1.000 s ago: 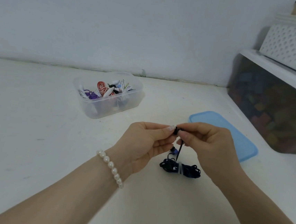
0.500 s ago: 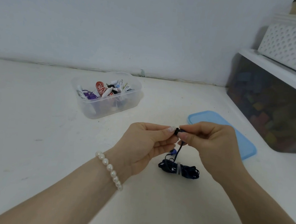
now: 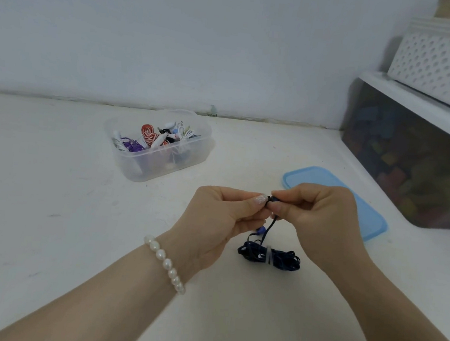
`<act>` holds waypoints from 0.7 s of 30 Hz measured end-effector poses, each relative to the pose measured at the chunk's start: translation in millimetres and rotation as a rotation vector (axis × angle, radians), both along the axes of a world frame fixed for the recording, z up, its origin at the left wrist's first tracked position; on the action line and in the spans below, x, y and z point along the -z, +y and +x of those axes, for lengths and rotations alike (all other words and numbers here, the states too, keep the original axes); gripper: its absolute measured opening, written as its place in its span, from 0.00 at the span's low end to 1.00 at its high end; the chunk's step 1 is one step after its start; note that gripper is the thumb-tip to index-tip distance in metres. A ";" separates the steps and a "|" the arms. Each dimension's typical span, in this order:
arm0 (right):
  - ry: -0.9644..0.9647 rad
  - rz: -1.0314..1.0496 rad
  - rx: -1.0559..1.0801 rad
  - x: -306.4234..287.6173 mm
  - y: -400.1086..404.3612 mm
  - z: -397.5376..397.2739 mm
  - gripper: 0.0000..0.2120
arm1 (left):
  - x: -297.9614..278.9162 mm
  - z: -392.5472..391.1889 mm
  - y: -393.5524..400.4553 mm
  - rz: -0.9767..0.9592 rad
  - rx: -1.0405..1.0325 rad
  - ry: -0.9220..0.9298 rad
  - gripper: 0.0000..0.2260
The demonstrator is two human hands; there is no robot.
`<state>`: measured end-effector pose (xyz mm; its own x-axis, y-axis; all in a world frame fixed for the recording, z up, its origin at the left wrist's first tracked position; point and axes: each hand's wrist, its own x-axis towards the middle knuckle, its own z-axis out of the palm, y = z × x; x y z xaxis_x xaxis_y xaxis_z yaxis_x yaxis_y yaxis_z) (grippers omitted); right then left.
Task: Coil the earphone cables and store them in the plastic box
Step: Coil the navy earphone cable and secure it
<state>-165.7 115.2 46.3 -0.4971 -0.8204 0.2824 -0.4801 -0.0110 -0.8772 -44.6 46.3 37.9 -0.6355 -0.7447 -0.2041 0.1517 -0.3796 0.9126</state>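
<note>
Hands [image 3: 270,216] pinching dark blue earphone cable [image 3: 269,255], well apart from plastic box [image 3: 158,166]

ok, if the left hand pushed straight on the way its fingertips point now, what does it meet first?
Almost at once the right hand: the left hand points rightward, fingertips meeting it at the small black earbud end both pinch. The flat blue plastic lid lies beyond; depth unclear.
</note>
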 end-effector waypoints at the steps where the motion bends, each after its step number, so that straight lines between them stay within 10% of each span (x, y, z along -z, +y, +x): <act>1: 0.005 0.006 -0.010 -0.3 0.3 -1.0 0.12 | 0.2 0.1 0.0 -0.029 -0.001 -0.014 0.05; 13: 0.674 -0.255 -0.075 14.4 -3.4 -7.3 0.04 | -6.2 6.0 -6.7 0.052 0.095 -0.072 0.06; 21: -0.178 -0.186 -0.099 -1.4 2.6 -0.7 0.11 | -10.9 10.0 -11.9 0.115 0.116 -0.002 0.04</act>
